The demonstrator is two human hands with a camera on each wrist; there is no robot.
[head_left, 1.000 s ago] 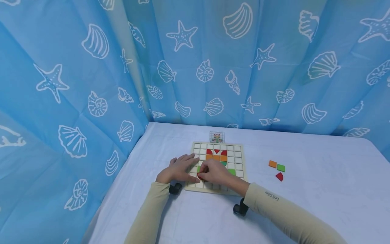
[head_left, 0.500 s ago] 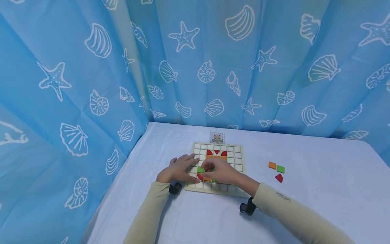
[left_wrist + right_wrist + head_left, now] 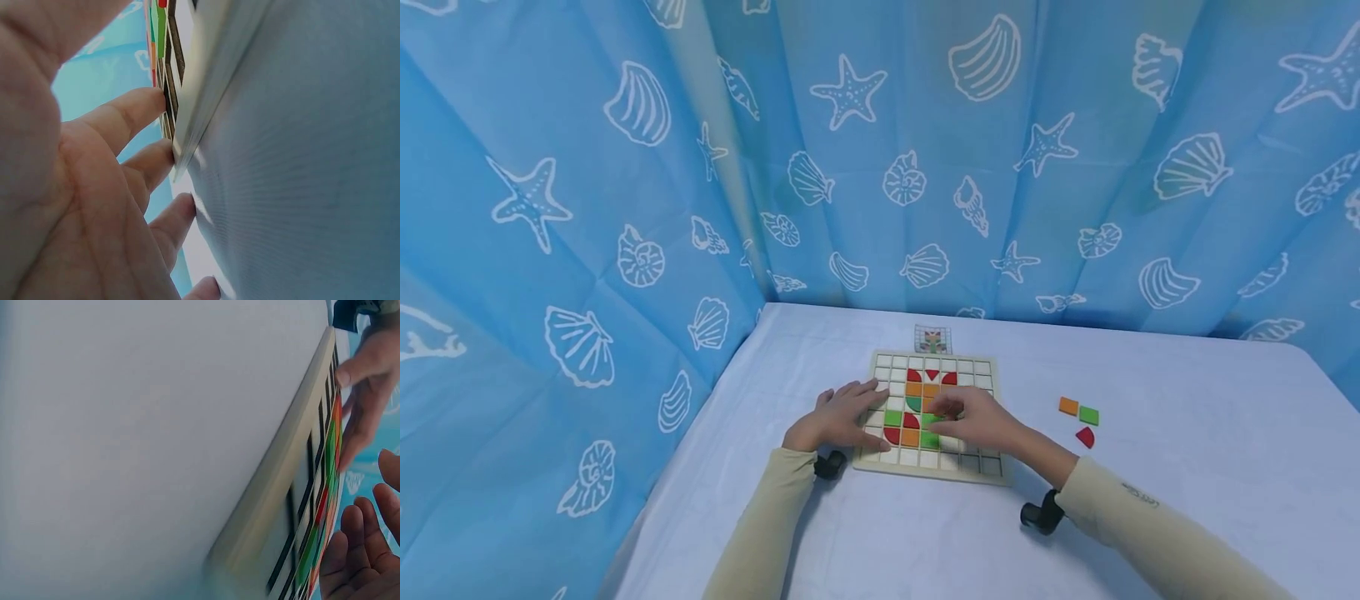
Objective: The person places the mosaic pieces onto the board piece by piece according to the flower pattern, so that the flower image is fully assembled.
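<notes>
My left hand (image 3: 835, 419) rests on the left side of a wooden grid board (image 3: 932, 475), its fingers spread. In the left wrist view its fingertips touch the board's edge and the cloth beside it. My right hand (image 3: 976, 418) hovers over the right half of the board with loosely bent fingers (image 3: 353, 528) and nothing visible between them. Coloured tiles sit in the grid, among them a red quarter-circle tile (image 3: 891, 436), an orange square tile (image 3: 910, 437) and a light green square tile (image 3: 892, 417). The right hand hides some cells.
Behind the board lies a small pattern card (image 3: 932, 339). To the right, on the white cloth (image 3: 1187, 467), are a loose orange tile (image 3: 1068, 406), a green tile (image 3: 1088, 415) and a red quarter-circle tile (image 3: 1086, 437). A blue shell-print curtain (image 3: 880, 208) stands behind.
My right hand has drawn away rightward from the red quarter-circle tile at the board's lower left, its fingers loosening and uncovering more tiles. The left hand has stayed in place.
</notes>
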